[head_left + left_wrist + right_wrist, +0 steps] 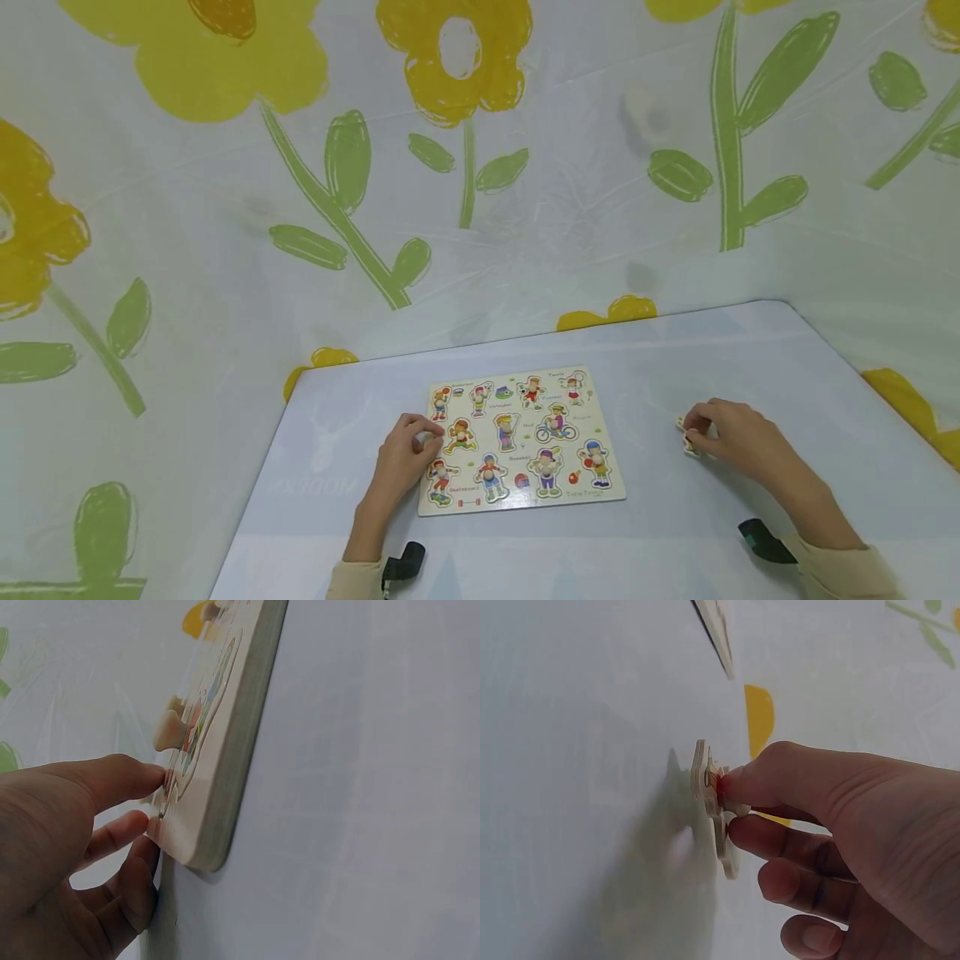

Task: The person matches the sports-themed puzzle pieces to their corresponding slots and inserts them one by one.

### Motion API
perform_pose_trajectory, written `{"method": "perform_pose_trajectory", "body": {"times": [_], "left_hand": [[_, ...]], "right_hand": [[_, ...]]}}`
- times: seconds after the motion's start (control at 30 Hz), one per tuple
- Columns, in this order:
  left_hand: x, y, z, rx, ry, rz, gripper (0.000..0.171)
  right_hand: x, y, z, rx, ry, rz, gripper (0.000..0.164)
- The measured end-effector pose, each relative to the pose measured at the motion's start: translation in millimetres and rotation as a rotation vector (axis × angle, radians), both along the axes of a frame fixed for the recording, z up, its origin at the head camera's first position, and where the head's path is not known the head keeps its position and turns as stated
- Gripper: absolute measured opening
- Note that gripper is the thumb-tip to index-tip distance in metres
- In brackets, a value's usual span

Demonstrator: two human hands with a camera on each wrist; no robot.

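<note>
A wooden knob puzzle board [525, 492] with several sports figures lies on the table, text printed between the figures. My left hand [405, 450] holds it at the left edge: in the left wrist view, the thumb [142, 778] rests at the board's top face, while the index fingertip [135, 821] meets its side. Off to the right, my right hand [738, 433] pinches a small wooden puzzle piece [711, 784] by its round knob [737, 808]. The piece appears raised slightly off the tabletop, its shadow beside it. Fingers partly hide its picture.
The pale table [660, 542] carries faint printed lettering near its left side. Behind it hangs a white flower-printed cloth [555, 208], which also falls along both sides. Knobs [171, 731] stick up from the figures on the board.
</note>
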State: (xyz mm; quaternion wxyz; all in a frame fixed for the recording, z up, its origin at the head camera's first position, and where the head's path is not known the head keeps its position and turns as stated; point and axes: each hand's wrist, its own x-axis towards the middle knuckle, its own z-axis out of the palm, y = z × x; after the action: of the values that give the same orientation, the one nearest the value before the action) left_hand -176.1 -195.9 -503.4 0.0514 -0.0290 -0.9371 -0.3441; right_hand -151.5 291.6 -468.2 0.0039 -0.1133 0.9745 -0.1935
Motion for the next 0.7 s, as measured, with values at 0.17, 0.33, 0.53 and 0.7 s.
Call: {"method": "perform_pose_trajectory", "body": {"times": [0.17, 0.33, 0.53, 0.7], "left_hand": [[0.1, 0, 0.3, 0.004, 0.002, -0.004, 0.008], [-0.3, -1, -0.3, 0.002, 0.002, -0.003, 0.007], [-0.6, -2, -1.1, 0.000, -0.001, 0.002, 0.008], [-0.8, -1, -1.8, 0.001, 0.007, 0.002, 0.008]], "right_hand": [[-7.0, -15, -1.2, -0.011, 0.017, 0.003, 0.009], [-14.4, -30, -1.3, -0.033, 0.012, -0.008, 0.009], [-26.5, -50, -3.4, -0.067, 0.018, -0.013, 0.011], [-35.7, -65, -3.1, -0.082, 0.016, -0.019, 0.013]]}}
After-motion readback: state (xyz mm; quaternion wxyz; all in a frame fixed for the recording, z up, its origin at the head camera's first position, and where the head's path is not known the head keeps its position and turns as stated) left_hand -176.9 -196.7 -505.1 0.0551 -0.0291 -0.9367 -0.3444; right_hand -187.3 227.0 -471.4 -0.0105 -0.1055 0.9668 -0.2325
